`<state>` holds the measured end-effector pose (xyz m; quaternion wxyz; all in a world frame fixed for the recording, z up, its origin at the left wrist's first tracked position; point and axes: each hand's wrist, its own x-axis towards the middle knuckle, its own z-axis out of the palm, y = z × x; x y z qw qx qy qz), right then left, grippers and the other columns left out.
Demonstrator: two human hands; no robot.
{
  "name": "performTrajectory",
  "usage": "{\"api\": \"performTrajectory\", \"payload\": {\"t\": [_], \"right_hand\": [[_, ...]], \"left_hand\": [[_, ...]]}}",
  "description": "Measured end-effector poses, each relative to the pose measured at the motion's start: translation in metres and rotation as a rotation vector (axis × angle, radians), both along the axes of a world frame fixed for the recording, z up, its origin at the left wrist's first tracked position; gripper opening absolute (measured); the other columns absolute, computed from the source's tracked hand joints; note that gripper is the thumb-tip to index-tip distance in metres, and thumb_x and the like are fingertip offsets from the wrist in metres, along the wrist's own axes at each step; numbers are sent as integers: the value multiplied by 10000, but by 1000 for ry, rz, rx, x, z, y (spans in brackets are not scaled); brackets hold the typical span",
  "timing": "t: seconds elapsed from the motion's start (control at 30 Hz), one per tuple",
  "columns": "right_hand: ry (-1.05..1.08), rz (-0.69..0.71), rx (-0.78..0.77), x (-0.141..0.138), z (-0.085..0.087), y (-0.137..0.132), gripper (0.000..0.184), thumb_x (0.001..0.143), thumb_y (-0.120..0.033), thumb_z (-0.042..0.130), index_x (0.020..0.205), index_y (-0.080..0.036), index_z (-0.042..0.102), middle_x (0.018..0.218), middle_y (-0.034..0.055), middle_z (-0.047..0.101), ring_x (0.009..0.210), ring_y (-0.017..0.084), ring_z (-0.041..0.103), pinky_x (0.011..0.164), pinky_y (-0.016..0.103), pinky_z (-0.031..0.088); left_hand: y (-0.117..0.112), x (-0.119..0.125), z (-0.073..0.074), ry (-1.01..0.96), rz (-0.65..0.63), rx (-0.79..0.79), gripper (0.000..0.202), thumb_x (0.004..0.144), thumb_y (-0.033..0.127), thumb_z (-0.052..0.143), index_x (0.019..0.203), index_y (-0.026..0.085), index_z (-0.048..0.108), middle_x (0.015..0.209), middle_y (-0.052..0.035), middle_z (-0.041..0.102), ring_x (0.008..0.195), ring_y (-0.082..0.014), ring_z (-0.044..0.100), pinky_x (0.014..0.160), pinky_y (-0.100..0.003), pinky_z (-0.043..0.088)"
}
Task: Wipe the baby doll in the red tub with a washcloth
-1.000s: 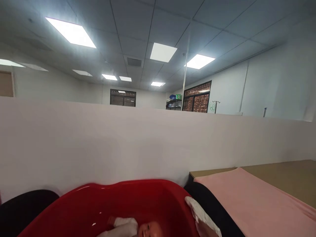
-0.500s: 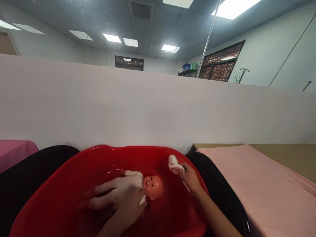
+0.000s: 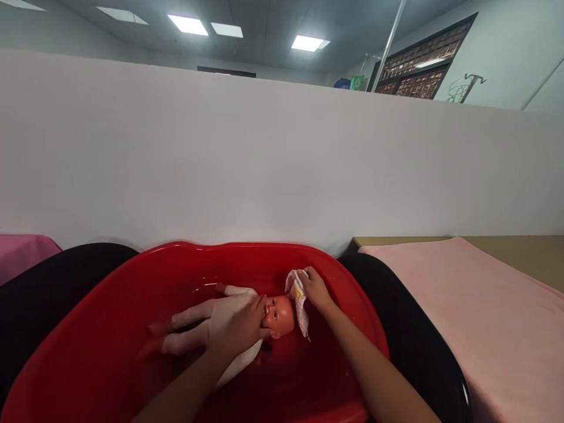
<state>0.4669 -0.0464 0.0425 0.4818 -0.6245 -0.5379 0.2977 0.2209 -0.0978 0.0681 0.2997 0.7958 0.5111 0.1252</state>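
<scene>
The white-clad plastic doll (image 3: 221, 312) is already laid in the glossy red tub (image 3: 247, 258), touched by the left hand (image 3: 242, 329) (fingers spread), with a yellow-marked white cloth (image 3: 301, 302) pinched by the right hand's (image 3: 316, 290) fingers.

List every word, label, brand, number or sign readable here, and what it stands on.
No readable text.
Green pack: a pale mark, too small to tell whether it is lettering.
Cloth in the right hand: a yellow patch, no readable words.
</scene>
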Motion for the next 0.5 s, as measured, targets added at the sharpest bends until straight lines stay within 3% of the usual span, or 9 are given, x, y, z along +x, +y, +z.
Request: {"api": "performTrajectory", "payload": {"t": [0.13, 0.3, 0.43, 0.5], "right_hand": [[130, 129, -54, -6, 0, 1, 409, 775, -564, 671, 902, -205, 523, 852, 24, 634, 789, 190, 590, 720, 314, 475], [148, 442, -132, -15, 0, -7, 470, 657, -292, 785, 1080, -178, 614, 1052, 39, 643, 1008, 197, 611, 890, 312, 506], [-29, 599, -477, -14, 6, -16, 506, 688, -196, 722, 1175, -188, 584, 1081, 45, 611, 746, 152, 619, 639, 283, 530], [-142, 644, -623, -14, 11, -20, 624, 729, -215, 719, 1314, -203, 503, 1132, 63, 581, 612, 125, 594, 542, 294, 517]], "left_hand": [[10, -1, -28, -43, -87, 82, 731, 791, 228, 625, 1493, 104, 465, 1530, -159, 521, 1371, -325, 514, 1086, -281, 392], [17, -4, -44, -113, -133, 86, 652, 830, 226, 584, 1453, 89, 451, 1465, -151, 549, 1298, -292, 541, 1058, -285, 400], [24, -2, -47, -84, -125, -10, 644, 754, 274, 699, 1366, 213, 508, 1437, -92, 569, 1217, -314, 600, 971, -319, 490], [29, 0, -49, -78, -125, -43, 657, 715, 284, 750, 1330, 258, 519, 1422, -79, 583, 1241, -337, 591, 984, -363, 506]]}}
